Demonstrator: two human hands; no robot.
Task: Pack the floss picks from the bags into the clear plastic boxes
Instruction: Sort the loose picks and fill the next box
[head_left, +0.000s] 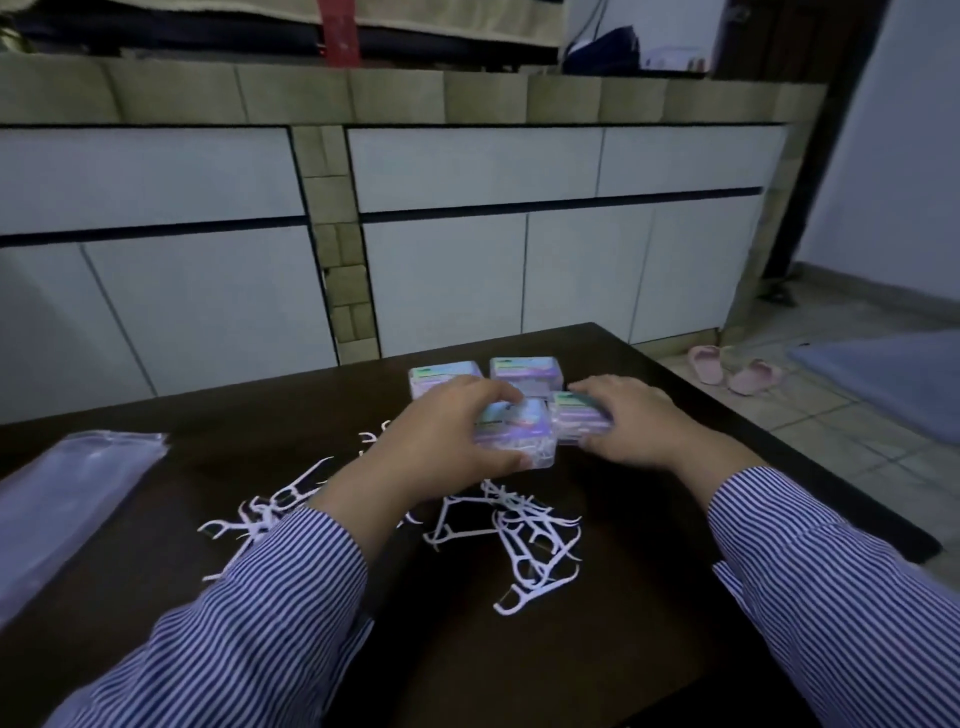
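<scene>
Loose white floss picks (524, 540) lie scattered on the dark table (649, 623) near its middle, more at 9 o'clock of them, partly under the left sleeve. Four clear plastic boxes with iridescent labels stand in a cluster at 12 o'clock of the picks. The near-left box (519, 434), holding picks, is gripped by the left hand (441, 447), fingers on top, thumb on its near side. The near-right box (576, 423) is held by the right hand (631, 423). Far-left box (441, 375) and far-right box (524, 368) stand untouched. An empty clear bag (67, 493) lies at 9 o'clock. Pink slippers (732, 368) rest on the floor at 2 o'clock.
</scene>
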